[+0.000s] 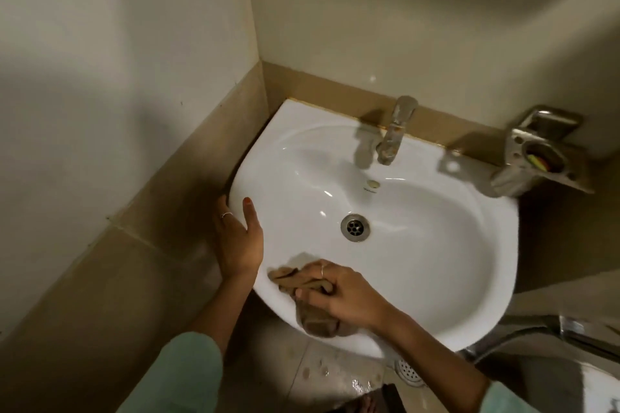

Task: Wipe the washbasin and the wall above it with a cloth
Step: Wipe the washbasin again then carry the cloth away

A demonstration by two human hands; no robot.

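A white washbasin [419, 265] fills the middle of the head view, fixed into a corner. My right hand [345, 295] presses a crumpled brown cloth [312, 315] onto the basin's front left rim; part of the cloth hangs over the edge. My left hand [240, 241] grips the basin's left rim, thumb on top and fingers curled under. The cream wall [402, 27] rises behind the basin above a tan tile band [335, 85].
A steel tap [392, 131] stands at the basin's back and a drain [355, 227] lies at the bowl's centre. A metal holder [540, 154] is mounted at the right. The left wall [117, 77] is close. A floor drain [407, 370] and a wet tiled floor [312, 375] lie below.
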